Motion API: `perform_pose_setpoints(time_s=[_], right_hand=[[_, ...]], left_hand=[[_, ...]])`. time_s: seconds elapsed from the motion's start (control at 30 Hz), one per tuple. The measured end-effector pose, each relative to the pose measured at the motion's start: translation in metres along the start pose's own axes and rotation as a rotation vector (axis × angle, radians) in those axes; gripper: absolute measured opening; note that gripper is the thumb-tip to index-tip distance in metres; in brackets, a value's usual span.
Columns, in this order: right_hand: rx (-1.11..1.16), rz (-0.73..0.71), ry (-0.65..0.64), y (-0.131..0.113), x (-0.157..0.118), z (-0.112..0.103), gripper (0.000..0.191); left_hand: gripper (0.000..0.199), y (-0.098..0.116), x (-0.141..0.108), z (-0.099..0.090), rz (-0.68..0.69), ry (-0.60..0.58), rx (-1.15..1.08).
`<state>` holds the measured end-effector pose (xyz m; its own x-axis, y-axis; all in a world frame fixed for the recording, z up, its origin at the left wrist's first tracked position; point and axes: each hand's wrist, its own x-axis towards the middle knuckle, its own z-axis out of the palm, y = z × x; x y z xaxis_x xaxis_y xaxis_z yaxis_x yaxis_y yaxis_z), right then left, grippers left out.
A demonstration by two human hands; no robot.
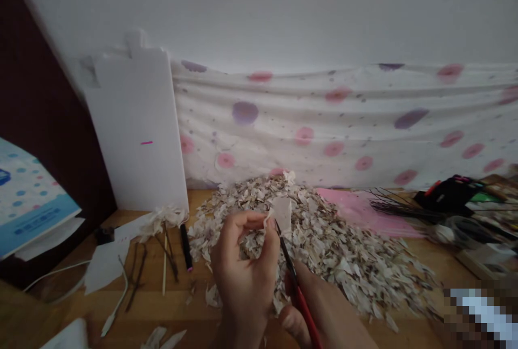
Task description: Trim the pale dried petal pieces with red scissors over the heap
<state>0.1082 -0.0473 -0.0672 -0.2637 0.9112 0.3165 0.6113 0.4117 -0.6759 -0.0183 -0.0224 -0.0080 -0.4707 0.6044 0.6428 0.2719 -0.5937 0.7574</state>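
Observation:
My left hand (245,262) is raised in front of the pile, thumb and fingertips pinched on a thin pale flake (283,211). My right hand (326,298) is wrapped round a slim red-handled tool (304,306) with a narrow dark tip. That tip points up and reaches my left thumb, at the flake's lower edge. Whether the tip is a blade or a brush I cannot make out. Behind and below both hands spreads a large heap of pale, dry, petal-like flakes (348,254).
Left on the wooden table lie a black marker (185,246), thin sticks (164,262), white paper (103,262) and a white cable (115,306). A white foam board (140,138) leans upright behind. Right are a pink sheet (364,211), dark twigs (394,209) and a black pouch (447,195).

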Motion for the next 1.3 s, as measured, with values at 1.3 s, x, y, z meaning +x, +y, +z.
perform_pose_setpoints(time_s=[1.3], right_hand=[[0.074,0.085,-0.091,-0.016,0.012,-0.036,0.081]], left_hand=[[0.02,0.001,0.017,0.001,-0.509,-0.165,-0.343]])
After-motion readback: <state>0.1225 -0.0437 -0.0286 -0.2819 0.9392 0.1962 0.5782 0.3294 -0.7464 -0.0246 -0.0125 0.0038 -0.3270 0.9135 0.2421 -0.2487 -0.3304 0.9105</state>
